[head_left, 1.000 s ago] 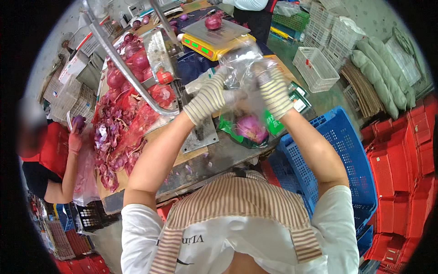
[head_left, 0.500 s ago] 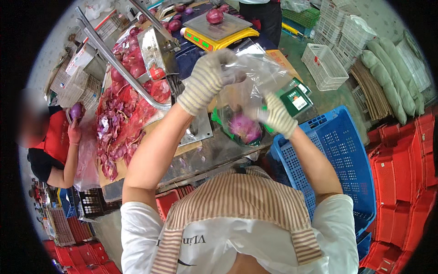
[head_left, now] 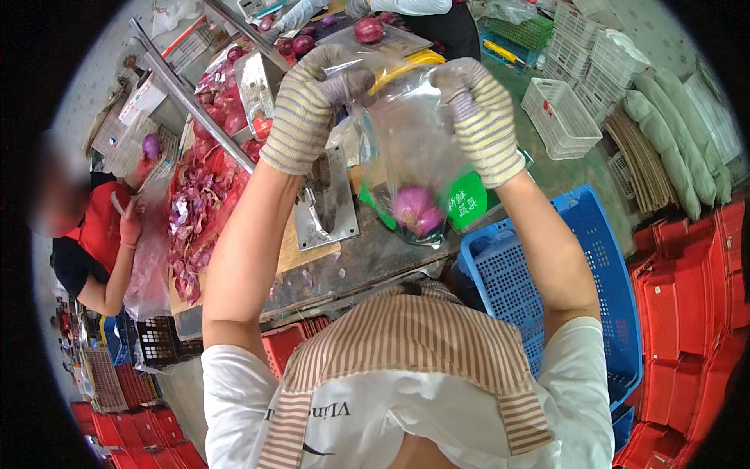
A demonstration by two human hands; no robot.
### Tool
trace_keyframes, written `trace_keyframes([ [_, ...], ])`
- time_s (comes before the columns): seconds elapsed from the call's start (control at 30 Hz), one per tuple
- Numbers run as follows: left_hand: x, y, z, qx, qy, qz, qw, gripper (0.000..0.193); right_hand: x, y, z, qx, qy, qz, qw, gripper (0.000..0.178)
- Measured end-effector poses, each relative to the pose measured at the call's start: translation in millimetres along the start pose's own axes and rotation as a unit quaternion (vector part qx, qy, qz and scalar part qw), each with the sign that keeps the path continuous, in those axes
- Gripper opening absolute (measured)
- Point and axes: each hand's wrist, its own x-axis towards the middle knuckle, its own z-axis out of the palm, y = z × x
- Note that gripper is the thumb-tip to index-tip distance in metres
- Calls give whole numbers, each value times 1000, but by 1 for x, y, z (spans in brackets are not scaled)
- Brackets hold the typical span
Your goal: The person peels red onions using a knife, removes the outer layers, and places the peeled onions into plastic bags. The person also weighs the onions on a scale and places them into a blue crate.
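1. Beige-brown striped apron (head_left: 406, 336), bottom ctr of frame.
2. Blue perforated plastic crate (head_left: 601, 266), lower R of frame, beside dark worktop (head_left: 367, 254).
3. Round purple-red onion (head_left: 418, 211), ctr of frame, near worktop's front edge; apparently in bottom of clear thin plastic bag (head_left: 414, 144). Below and betw. both hands, apart from each.
4. Bright-green printed film (head_left: 469, 199), just R of onion; can't tell if part of same bag.
5. L hand (head_left: 306, 109), cream-and-grey striped knit glove, upper ctr-left: fingers closed on bag's upper edge.
6. R hand (head_left: 486, 121), matching glove, upper ctr-right: likewise pinching opp. side of upper edge; exact fingertip hold unclear.
7. Step in hand (judged): spreading/holding up bag mouth over onion. Called for next (judged): firm pinch both sides, film drawn up evenly, onion's wt. left low.
8. Silver metal plate fixture (head_left: 344, 215), L of onion.
9. Yellow scale w/ grey platform (head_left: 402, 39), top ctr, behind bag; second red onion (head_left: 369, 30) on top.
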Motion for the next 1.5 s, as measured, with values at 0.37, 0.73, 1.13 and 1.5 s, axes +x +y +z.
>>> trace_keyframes([
  [0.37,6,10,21,271,-18,104,957,17,25,24,29,82,-48,-70,993,38],
  [0.73,-62,-78,-25,233,-89,7,968,75,48,21,48,368,190,462,784,42],
  [1.13,-69,-150,18,-177,94,-195,960,23,34,19,21,267,-64,232,933,49],
  [1.5,-19,-72,13,-468,-239,-117,843,43,-127,53,33,655,-80,491,569,78],
])
